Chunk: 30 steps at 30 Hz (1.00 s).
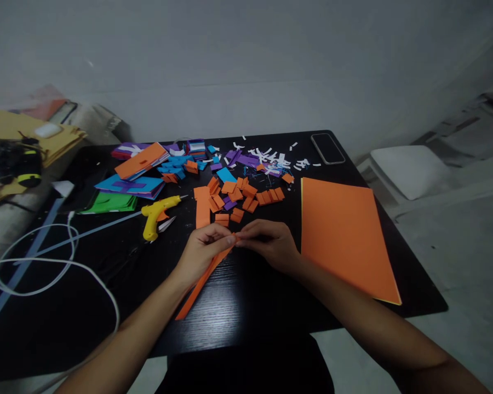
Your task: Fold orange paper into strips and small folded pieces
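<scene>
My left hand point(205, 253) is closed on a long orange paper strip point(201, 287), whose free end slants down toward the front of the black table. Opposite it, my right hand point(269, 241) pinches the strip's upper end, thumb and fingertips together. Both sets of fingertips nearly meet there, hiding how the paper is folded. Just beyond my hands lie several small folded orange paper pieces point(250, 205). A wider orange strip point(202, 209) stands out behind my left hand.
A yellow glue gun point(155, 216) lies left, with scissors point(165, 224) beside it. An orange paper stack point(347, 235) covers the right side; a phone point(327, 149) rests at the back corner. White paper scraps point(267, 158) are scattered behind. A white cable point(101, 284) loops across the left.
</scene>
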Each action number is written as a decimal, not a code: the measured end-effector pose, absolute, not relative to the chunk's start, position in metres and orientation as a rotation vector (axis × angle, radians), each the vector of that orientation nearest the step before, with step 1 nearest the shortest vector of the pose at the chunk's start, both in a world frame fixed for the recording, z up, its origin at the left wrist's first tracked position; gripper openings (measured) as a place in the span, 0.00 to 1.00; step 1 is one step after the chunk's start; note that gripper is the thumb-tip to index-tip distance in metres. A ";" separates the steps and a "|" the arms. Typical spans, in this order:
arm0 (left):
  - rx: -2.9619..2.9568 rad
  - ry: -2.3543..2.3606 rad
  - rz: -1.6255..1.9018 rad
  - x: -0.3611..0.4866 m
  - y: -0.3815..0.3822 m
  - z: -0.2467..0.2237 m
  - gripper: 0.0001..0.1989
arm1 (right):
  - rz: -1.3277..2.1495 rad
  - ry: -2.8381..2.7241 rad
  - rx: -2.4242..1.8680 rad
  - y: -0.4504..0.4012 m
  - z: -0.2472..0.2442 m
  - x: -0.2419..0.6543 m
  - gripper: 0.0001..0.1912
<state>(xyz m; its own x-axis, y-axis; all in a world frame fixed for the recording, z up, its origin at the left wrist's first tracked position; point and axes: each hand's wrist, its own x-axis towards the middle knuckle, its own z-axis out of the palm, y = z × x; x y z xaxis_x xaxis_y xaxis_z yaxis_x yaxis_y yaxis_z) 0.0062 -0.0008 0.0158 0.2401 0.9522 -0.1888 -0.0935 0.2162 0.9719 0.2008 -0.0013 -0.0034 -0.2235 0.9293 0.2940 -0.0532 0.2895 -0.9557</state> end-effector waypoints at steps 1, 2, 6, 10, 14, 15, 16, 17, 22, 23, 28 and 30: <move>1.073 1.047 0.947 0.006 -0.001 0.015 0.14 | 1.138 -1.488 -0.856 -0.002 -0.003 0.201 0.08; 1.071 1.053 0.951 0.006 -0.001 0.015 0.14 | 1.117 -1.493 -0.868 -0.002 -0.003 0.201 0.07; 1.084 1.082 0.968 0.005 0.000 0.014 0.15 | 1.004 -1.522 -0.895 -0.002 -0.001 0.202 0.06; 1.087 1.084 0.969 0.005 0.000 0.013 0.14 | 0.950 -1.574 -0.873 0.000 0.000 0.203 0.04; 1.077 1.082 0.965 0.005 0.000 0.012 0.14 | 0.924 -1.599 -0.867 0.000 -0.002 0.202 0.03; 1.075 1.083 0.966 0.005 0.000 0.012 0.14 | 0.921 -1.598 -0.863 -0.001 -0.002 0.202 0.03; 1.073 1.084 0.967 0.005 0.000 0.012 0.14 | 0.920 -1.596 -0.862 -0.001 -0.003 0.202 0.03; 1.072 1.084 0.970 0.006 0.000 0.013 0.14 | 0.925 -1.594 -0.865 -0.001 -0.003 0.201 0.03; 1.073 1.074 0.960 0.005 0.000 0.014 0.13 | 0.966 -1.594 -0.887 -0.002 -0.004 0.202 0.04; 1.077 1.073 0.957 0.005 0.000 0.013 0.13 | 0.968 -1.597 -0.886 -0.002 -0.004 0.203 0.04; 1.100 1.063 0.946 0.004 0.000 0.012 0.13 | 0.976 -1.592 -0.864 -0.002 -0.003 0.202 0.04; 1.106 1.065 0.944 0.004 0.001 0.011 0.13 | 0.985 -1.593 -0.865 -0.002 -0.003 0.202 0.04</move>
<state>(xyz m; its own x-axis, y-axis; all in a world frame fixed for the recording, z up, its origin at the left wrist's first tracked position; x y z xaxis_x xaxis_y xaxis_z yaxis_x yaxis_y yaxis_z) 0.0039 0.0006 0.0111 0.2335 0.9556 -0.1798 -0.0636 0.1995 0.9778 0.2022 -0.0021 -0.0030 -0.2133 0.8974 0.3861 0.0557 0.4058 -0.9123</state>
